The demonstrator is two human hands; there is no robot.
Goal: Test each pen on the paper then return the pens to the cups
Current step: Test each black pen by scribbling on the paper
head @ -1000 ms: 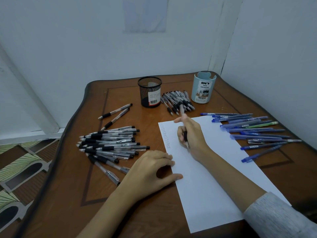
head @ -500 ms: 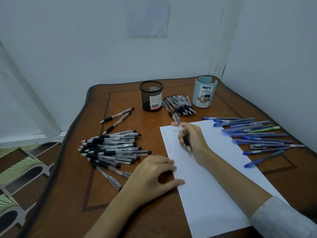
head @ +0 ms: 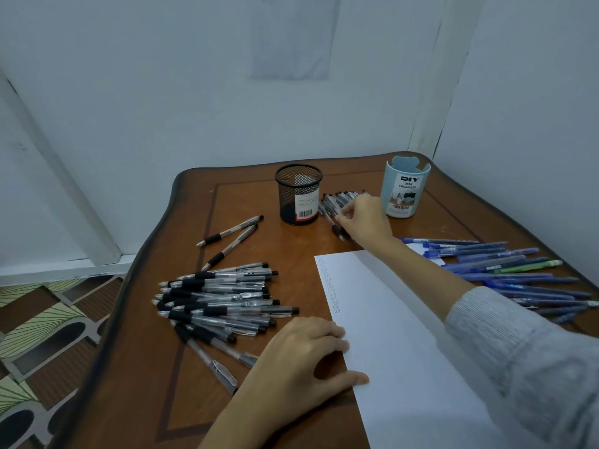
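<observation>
Reach is the whole matter: the right hand (head: 364,218) is stretched toward the counter's (head: 194,384) far edge and lies on the small pile of black pens (head: 340,197), which sits between the black mesh cup (head: 299,196) and the blue desk organizer (head: 405,192). Its fingers are curled down with the tips drawn together on the pens; I cannot tell whether they pinch one barrel or only touch the pile. The pens there run slantwise, far ends toward the organizer and near ends toward the paper (head: 389,319), with one grip end showing just below the hand. The mesh cup stands just left of the pile and the organizer just right of the knuckles, so either cup looks like a short lift away for this hand.

The left hand (head: 301,361) is well apart, near the counter's front edge. It holds nothing and rests on the paper's left margin with loosely bent fingers and the thumb spread, seemingly to pin the sheet. A heap of black-grip pens (head: 220,296) lies just beyond it toward the left edge, barrels running left to right, and blue pens (head: 505,270) lie along the right edge. Judging by the column of marks down the paper's left margin, testing is under way.
</observation>
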